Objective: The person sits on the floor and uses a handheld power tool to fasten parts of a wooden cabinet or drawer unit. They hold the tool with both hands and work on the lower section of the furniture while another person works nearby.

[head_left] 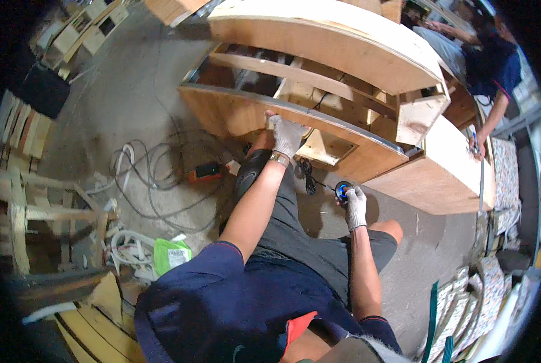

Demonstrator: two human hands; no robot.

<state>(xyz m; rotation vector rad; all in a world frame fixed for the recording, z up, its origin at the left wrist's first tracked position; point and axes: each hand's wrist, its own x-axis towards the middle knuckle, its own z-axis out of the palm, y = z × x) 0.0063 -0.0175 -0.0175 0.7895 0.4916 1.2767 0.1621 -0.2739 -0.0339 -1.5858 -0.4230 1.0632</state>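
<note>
My left hand (287, 134), in a pale knitted work glove, is closed at the front panel (222, 112) of a wooden furniture frame. One bare fingertip shows near the panel's top edge; the other fingers are partly hidden. Beside this hand, a rectangular cutout (326, 149) opens in the panel. My right hand (356, 207), gloved too, is closed on a round black-and-blue object (343, 191), held low in front of the frame. Its exact kind is too small to make out. A bundled black cable (307, 175) hangs between my hands, below the cutout.
A curved wooden section (319, 42) tops the frame. At the right, another person's hand (477, 147) rests by the frame's end. Loose grey cable (152, 163) and an orange-black tool (206, 171) lie on the floor, with a green packet (171, 255) and a wooden stand (59, 213) at left.
</note>
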